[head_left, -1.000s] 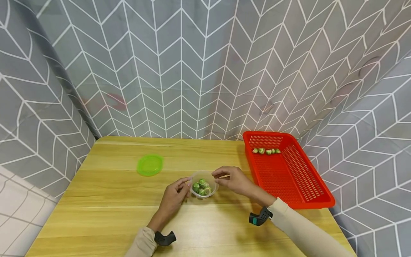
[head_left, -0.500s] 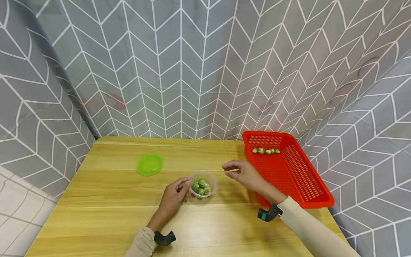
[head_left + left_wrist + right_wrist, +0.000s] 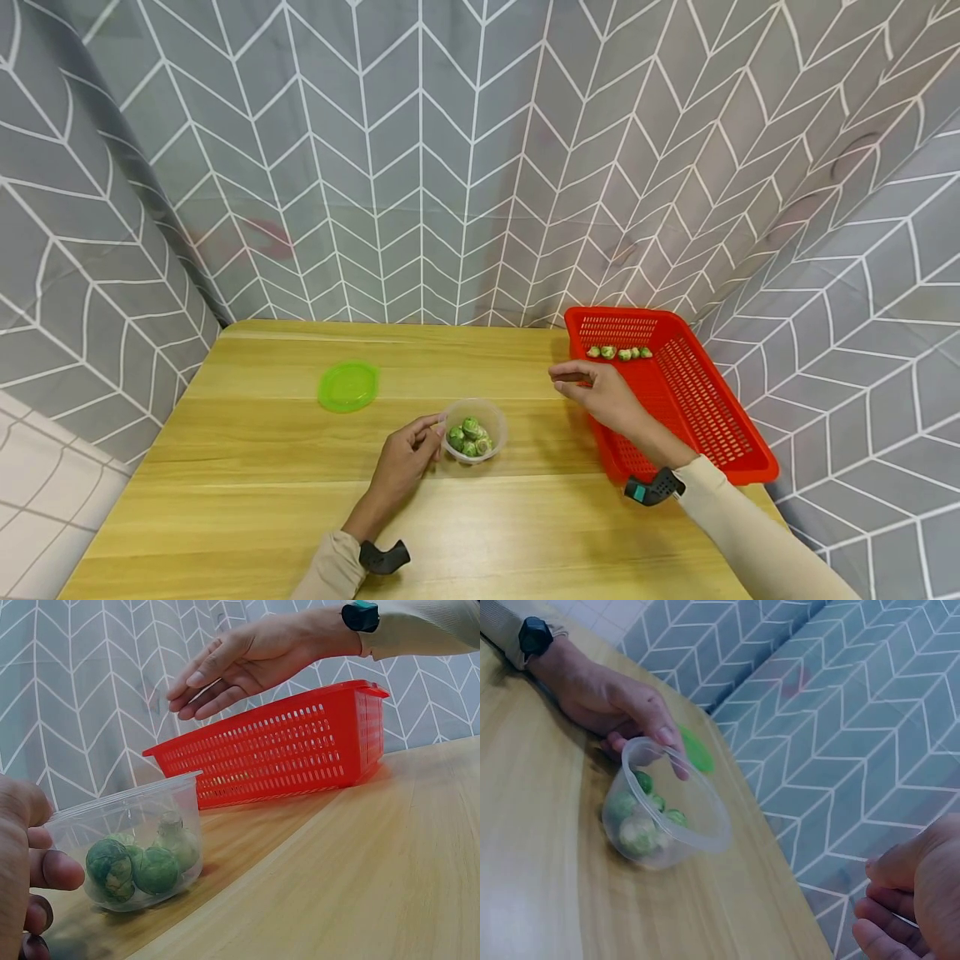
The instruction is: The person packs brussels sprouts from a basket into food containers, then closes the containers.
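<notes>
Head view — the left hand (image 3: 408, 454) is pinching the clear bowl (image 3: 487, 410) by its left rim, the bowl standing upright on the wooden table (image 3: 262, 450) with green sprouts (image 3: 469, 428) clustering inside. Over at the red basket (image 3: 686, 417), the right hand (image 3: 606, 398) is hovering by the left wall, fingers loosely bent, holding nothing; the left wrist camera is showing it up above the basket's edge. A short row of sprouts (image 3: 608, 353) is lying along the basket's far end — and the green lid (image 3: 348, 387) is resting flat at left.
</notes>
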A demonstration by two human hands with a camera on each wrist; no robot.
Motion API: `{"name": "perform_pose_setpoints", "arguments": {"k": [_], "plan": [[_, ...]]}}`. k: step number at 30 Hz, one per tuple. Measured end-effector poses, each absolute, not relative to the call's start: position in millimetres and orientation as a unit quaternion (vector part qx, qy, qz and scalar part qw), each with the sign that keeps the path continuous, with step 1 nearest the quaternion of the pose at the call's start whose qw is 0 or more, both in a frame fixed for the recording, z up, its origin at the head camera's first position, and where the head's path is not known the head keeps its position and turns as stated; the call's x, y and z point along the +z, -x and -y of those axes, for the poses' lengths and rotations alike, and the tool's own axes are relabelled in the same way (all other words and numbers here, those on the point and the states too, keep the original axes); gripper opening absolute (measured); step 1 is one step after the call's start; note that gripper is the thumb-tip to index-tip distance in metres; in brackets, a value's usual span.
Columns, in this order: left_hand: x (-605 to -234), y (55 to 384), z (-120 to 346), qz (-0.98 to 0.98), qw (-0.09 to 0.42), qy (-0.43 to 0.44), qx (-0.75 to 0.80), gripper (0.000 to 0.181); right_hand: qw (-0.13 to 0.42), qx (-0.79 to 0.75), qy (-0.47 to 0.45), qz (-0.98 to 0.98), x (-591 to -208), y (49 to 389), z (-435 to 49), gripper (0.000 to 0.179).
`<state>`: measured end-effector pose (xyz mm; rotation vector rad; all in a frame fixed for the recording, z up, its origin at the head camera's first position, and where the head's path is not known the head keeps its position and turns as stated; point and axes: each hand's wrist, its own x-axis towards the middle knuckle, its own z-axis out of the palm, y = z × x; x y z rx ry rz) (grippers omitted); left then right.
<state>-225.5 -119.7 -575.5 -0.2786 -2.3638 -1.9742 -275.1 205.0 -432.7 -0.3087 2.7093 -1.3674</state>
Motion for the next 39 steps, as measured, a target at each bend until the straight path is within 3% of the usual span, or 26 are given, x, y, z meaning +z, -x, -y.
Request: {"name": "perform_pose_setpoints", "arguments": {"k": [17,39], "plan": [[-574,225,120,0.755,0.027,0.086,-0.649,0.031,-0.025,-0.428,0.061,-0.901,-440,308,-260,0.027],[-575,224,120,0.757,0.032,0.100,-0.645,0.037,-0.051,-0.388,0.007,-0.920,-466,350,-309,0.032]]}}
